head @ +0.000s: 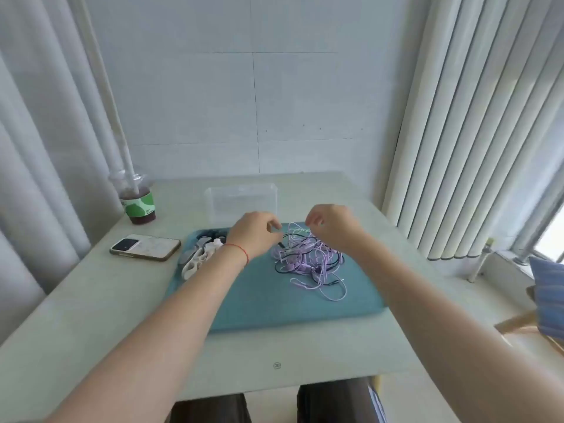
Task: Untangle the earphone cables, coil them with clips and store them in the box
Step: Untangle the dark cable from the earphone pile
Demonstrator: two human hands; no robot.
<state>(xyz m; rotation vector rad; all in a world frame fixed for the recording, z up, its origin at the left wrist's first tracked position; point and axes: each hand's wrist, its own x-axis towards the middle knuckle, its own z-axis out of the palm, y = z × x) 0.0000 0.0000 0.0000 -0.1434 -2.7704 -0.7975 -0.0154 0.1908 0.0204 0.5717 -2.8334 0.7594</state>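
Observation:
A tangle of purple, white and black earphone cables [308, 261] lies on the right half of a teal mat [259, 303]. My left hand [254, 235] hovers at the tangle's far left edge, its fingers curled and pinching a black cable end. At the tangle's far edge my right hand [331, 224] pinches thin white strands lifted from the pile. White and grey cable clips [200, 257] lie in a heap on the mat's left side, partly behind my left wrist. A clear plastic box [242, 203] stands open just beyond the mat.
A phone [146, 247] lies face down left of the mat. An iced drink cup with a straw [137, 198] stands at the table's far left. Curtains hang on both sides; a wooden chair with a blue cushion [546, 312] is at the right.

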